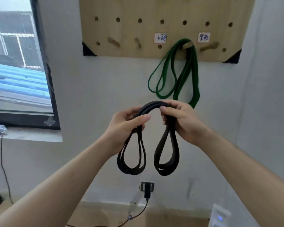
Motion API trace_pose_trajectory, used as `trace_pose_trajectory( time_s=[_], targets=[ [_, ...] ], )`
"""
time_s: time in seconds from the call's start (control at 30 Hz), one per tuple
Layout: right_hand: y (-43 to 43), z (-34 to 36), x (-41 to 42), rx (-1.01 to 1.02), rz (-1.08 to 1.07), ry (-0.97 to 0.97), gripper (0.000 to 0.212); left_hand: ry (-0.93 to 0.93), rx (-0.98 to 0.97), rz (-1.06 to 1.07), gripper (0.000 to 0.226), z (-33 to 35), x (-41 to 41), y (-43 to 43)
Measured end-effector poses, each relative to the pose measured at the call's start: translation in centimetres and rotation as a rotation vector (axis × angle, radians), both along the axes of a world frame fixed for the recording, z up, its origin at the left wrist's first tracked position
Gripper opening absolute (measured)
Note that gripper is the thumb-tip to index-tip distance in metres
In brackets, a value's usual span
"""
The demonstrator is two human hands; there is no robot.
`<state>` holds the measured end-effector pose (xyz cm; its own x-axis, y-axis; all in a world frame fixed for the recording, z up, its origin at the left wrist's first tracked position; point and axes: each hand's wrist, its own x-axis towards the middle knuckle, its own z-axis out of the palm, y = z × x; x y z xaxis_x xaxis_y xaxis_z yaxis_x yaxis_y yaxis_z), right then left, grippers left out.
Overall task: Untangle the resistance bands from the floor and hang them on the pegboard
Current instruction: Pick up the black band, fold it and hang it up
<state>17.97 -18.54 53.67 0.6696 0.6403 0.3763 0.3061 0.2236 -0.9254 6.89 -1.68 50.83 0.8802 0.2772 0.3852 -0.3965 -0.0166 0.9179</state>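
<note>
Both hands are busy with one bundle of black rubber resistance bands (152, 104), held up in the air in front of the wall, below the board. The left hand (128, 122) has thumb and fingers curled round the left side of the bundle, and the right hand (182, 118) pinches and grips the right side. The bands arch between the two hands. Below each hand a cluster of loops hangs free: narrow strands on the left, wider straps on the right. I cannot tell how many separate black bands are in it.

Above, a pale wooden pegboard (138, 7) with round holes is fixed to the wall, with two black corner brackets showing at its lower corners. Four wooden pegs stick out along its bottom row. The third from the left carries green rubber resistance bands (195, 76), thin loops on the left and one broad strap on the right, all hanging down past the board's edge onto the wall. The other three pegs (210, 46) are bare. Two small white handwritten labels (160, 38) sit on the board, one either side of the loaded peg.

The wall (105, 79) is plain white. A dark-framed window (18, 63) is at the left, over a pale sill (31, 135), and a thin cable hangs from the sill. Low down, a black plug (147, 188) sits in a wall socket. A strip of brown floor (105, 217) shows at the bottom.
</note>
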Motion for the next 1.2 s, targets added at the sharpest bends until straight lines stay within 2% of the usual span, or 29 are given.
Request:
trace_pose_trajectory(
  time_s=[0.13,0.33,0.47,0.63,0.8,0.9,0.93,0.97,1.07,1.13,1.2],
  targets=[
    [1.0,5.2,1.4,0.067,0.032,0.0,0.01,-0.09,-0.045,0.02,0.025,5.5,2.4,0.4],
    [4.1,12.4,2.9,0.064,-0.066,-0.123,0.022,-0.207,-0.144,0.1,0.029,12.7,5.0,2.4],
    [6.8,16.9,3.7,0.078,-0.079,-0.181,0.02,-0.307,-0.224,0.198,0.031,15.6,6.8,3.7],
    [10.3,19.9,5.8,0.039,-0.114,-0.274,0.013,-0.369,-0.283,0.29,0.03,16.1,9.3,4.8],
    [12.3,19.6,7.8,-0.037,-0.157,-0.245,0.02,-0.369,-0.254,0.355,0.032,15.2,11.9,6.0],
    [12.7,18.7,8.7,0.01,-0.146,-0.227,0.024,-0.339,-0.266,0.371,0.025,14.0,12.9,6.4],
    [12.8,18.3,9.1,0.038,-0.177,-0.3,0.023,-0.333,-0.271,0.397,0.024,13.6,13.0,6.4],
    [12.8,17.9,9.4,0.05,-0.255,-0.455,0.021,-0.334,-0.243,0.454,0.025,13.2,13.0,6.5],
    [12.3,16.8,10.5,0.103,-0.503,-1.068,0.024,-0.449,0.055,0.725,0.034,11.9,12.7,6.4],
    [11.8,16.3,10.9,0.132,-0.544,-1.25,0.025,-0.557,0.251,0.82,0.035,11.3,12.8,6.2],
    [11.6,15.8,10.9,0.104,-0.547,-1.298,0.029,-0.592,0.358,0.894,0.033,10.9,13.2,6.0]
  ],
)
